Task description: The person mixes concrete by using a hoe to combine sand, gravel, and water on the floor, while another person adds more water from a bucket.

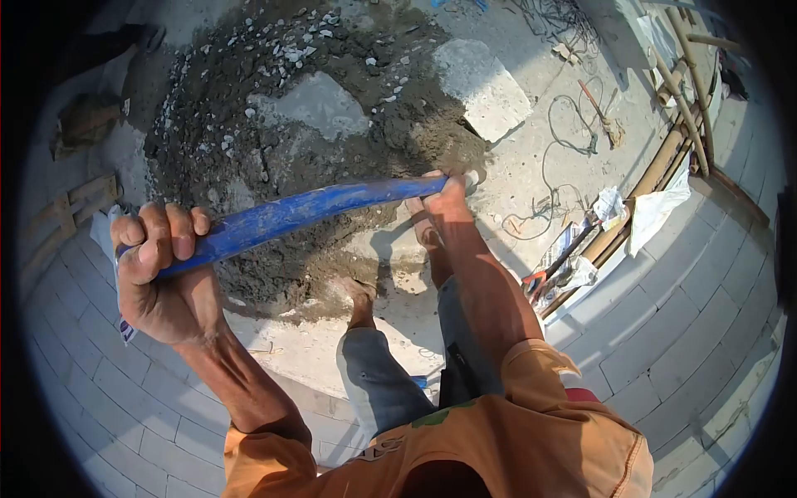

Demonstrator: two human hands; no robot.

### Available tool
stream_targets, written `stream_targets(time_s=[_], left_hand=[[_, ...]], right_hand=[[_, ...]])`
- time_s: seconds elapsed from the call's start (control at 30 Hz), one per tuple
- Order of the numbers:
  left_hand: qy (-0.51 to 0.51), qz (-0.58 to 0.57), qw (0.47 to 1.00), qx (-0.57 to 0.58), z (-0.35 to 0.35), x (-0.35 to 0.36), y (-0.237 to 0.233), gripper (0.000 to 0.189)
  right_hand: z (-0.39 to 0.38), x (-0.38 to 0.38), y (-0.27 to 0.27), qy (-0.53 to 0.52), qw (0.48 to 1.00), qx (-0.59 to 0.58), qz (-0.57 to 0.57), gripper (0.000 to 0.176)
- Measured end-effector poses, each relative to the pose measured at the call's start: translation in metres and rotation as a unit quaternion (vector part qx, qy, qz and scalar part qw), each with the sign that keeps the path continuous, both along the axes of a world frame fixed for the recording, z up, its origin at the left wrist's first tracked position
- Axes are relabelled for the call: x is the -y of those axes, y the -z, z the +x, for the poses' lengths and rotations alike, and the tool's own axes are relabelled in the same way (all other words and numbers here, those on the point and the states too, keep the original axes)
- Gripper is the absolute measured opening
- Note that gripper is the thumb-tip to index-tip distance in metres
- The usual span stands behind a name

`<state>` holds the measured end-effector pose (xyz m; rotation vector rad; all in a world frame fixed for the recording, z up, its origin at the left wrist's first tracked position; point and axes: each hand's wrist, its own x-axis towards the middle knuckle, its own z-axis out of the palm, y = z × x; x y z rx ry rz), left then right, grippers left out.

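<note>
A long blue handle (307, 209), smeared with grey, runs across the view between my two hands. At its left end, my left hand (166, 270) has its fingers wrapped around it, raised close to the camera. My right hand (447, 195) grips the other end, lower down beside the wet mortar. Below the handle lies a pile of dark wet mortar (216, 141) with pale stones scattered over it. What the handle's far end is joined to cannot be made out. My bare feet stand at the pile's near edge.
Two flat grey slabs lie in and beside the pile, one a pale block (498, 104). Thin wires (573, 124) and a small brush-like tool (613, 129) are on the floor to the right. Bamboo poles (643, 178) and torn bags lean along a grey block wall (664, 315).
</note>
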<state>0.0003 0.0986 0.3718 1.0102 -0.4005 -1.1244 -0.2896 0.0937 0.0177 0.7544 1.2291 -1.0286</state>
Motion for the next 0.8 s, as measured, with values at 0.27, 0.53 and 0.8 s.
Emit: stream_targets(time_s=[0.27, 0.53, 0.8], left_hand=[[-0.145, 0.035, 0.986, 0.078, 0.15, -0.115, -0.082, 0.017], [-0.157, 0.015, 0.987, -0.016, 0.129, -0.172, -0.04, 0.016], [-0.194, 0.071, 0.956, -0.209, 0.038, -0.146, 0.147, 0.006]], right_hand=[[0.169, 0.004, -0.115, -0.085, 0.985, 0.143, 0.035, 0.014], [0.117, -0.027, -0.124, -0.133, 0.988, 0.031, 0.065, 0.013], [-0.062, -0.041, -0.022, -0.154, 0.971, -0.158, 0.087, 0.012]])
